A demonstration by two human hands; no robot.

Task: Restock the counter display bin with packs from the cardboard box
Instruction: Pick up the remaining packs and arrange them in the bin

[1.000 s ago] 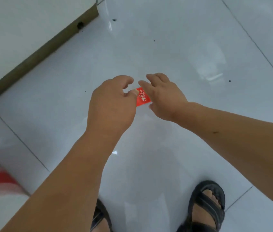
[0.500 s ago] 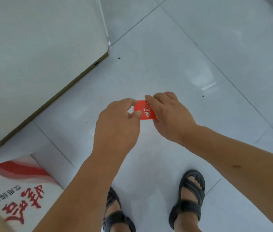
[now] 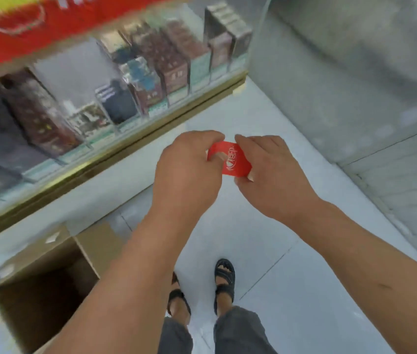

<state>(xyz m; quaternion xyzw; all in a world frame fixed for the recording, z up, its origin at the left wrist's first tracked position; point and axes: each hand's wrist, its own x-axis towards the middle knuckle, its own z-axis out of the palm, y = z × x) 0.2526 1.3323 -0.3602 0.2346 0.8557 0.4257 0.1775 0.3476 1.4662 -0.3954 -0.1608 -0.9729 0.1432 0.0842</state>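
Observation:
A small red pack (image 3: 233, 159) with white print is held between both hands above the floor. My left hand (image 3: 189, 169) pinches its left end, the thumb under the pack. My right hand (image 3: 271, 172) grips its right end with curled fingers. The open cardboard box (image 3: 49, 282) stands on the floor at the lower left, its inside dark. The counter display (image 3: 125, 80), a clear case with rows of upright packs in divided slots, fills the upper left and is blurred.
A brass-coloured strip (image 3: 130, 146) edges the counter front. A grey wall or cabinet (image 3: 355, 72) rises at the right. My feet in black sandals (image 3: 224, 279) stand on the pale tiled floor (image 3: 291, 290).
The view has swung up from the floor to the counter display and the open box. Both hands have kept hold of the red pack and it has risen with them.

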